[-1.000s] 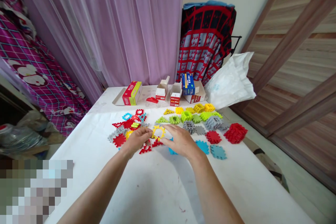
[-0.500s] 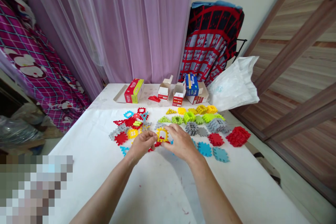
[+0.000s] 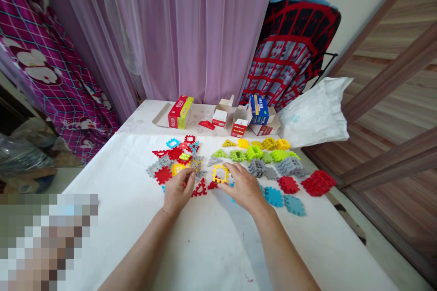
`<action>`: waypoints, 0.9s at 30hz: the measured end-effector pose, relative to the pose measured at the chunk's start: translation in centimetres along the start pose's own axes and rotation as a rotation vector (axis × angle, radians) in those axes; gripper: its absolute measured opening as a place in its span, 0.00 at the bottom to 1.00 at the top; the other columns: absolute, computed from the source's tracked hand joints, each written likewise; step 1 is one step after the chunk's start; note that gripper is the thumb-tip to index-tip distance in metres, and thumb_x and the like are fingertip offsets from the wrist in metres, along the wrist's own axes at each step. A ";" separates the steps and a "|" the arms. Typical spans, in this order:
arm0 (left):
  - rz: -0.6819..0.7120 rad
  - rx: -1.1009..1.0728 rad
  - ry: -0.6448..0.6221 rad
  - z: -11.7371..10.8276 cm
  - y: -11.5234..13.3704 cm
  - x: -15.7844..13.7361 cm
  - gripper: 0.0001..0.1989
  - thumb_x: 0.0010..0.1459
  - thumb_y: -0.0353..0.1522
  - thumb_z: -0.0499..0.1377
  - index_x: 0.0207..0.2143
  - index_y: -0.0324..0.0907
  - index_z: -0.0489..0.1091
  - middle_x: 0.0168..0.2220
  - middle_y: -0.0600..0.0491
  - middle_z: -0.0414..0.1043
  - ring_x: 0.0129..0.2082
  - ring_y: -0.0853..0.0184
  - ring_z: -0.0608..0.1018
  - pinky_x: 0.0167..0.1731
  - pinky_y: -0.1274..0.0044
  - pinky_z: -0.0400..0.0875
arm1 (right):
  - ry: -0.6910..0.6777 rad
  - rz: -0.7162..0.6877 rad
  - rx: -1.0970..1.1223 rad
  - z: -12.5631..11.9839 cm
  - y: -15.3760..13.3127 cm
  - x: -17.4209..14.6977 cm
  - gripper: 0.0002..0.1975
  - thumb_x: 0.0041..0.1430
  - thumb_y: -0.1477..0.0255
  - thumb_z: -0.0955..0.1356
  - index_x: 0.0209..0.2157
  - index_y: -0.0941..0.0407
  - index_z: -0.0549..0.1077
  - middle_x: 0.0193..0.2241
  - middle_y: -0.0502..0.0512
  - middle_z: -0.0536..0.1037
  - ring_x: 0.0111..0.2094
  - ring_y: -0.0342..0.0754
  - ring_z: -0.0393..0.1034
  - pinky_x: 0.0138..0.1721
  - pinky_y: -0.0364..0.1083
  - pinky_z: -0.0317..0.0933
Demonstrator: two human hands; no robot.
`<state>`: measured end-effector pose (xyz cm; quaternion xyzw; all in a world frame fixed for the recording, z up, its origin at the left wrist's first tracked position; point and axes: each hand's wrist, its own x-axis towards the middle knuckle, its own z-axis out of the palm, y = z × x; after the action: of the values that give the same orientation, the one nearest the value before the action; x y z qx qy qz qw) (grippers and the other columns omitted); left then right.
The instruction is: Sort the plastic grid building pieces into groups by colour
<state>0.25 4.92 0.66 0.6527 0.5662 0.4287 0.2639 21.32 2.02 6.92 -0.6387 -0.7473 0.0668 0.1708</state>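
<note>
My right hand (image 3: 244, 186) grips a yellow square-framed interlocking tile (image 3: 220, 173) by its right edge, between thumb and fingers. The tile has toothed edges and an open middle. My left hand (image 3: 179, 191) is to the left, apart from that tile, with its fingers curled together. A bit of red shows by its fingers, but I cannot make out whether it is held. Beyond the left hand lie a yellow tile (image 3: 178, 168), a red tile (image 3: 163, 175) and grey tiles (image 3: 159, 164). Red triangular tiles (image 3: 200, 188) lie between my hands.
Sorted tiles lie to the right: yellow stacks (image 3: 269, 143), green pieces (image 3: 254, 152), grey stacks (image 3: 288, 167), a red stack (image 3: 319, 183) and blue tiles (image 3: 274, 196). Behind stand a red-and-yellow box (image 3: 180, 112), opened small cartons (image 3: 240, 122), a blue box (image 3: 259, 110) and a white bag (image 3: 314, 111).
My left hand has come away from the yellow tile and moved left, while the right hand keeps hold of it. The whole view has shifted slightly.
</note>
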 end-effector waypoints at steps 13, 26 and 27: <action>0.081 0.088 -0.017 0.4 -1.2 0.3 0.13 0.61 0.40 0.51 0.38 0.47 0.73 0.26 0.54 0.75 0.25 0.67 0.75 0.31 0.78 0.67 | 0.021 0.047 -0.091 -2.0 1.8 1.6 0.27 0.53 0.62 0.71 0.55 0.51 0.71 0.49 0.58 0.72 0.48 0.53 0.70 0.49 0.50 0.64; 0.220 0.064 0.085 0.9 -2.5 0.7 0.12 0.61 0.40 0.53 0.36 0.46 0.74 0.19 0.59 0.72 0.18 0.72 0.74 0.20 0.83 0.64 | -0.003 0.237 -0.441 -10.2 18.5 8.0 0.29 0.53 0.64 0.70 0.58 0.51 0.67 0.45 0.57 0.77 0.44 0.52 0.73 0.42 0.46 0.64; 0.227 0.071 0.092 0.9 -2.6 0.7 0.13 0.61 0.41 0.53 0.36 0.46 0.74 0.19 0.59 0.72 0.18 0.72 0.74 0.20 0.83 0.64 | -0.054 0.246 -0.466 -10.1 18.9 8.4 0.30 0.54 0.65 0.70 0.59 0.51 0.66 0.47 0.57 0.77 0.45 0.53 0.72 0.43 0.46 0.64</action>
<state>-0.30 6.28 -1.72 0.7013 0.5149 0.4649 0.1643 41.27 12.34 11.79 -0.7449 -0.6634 -0.0699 -0.0101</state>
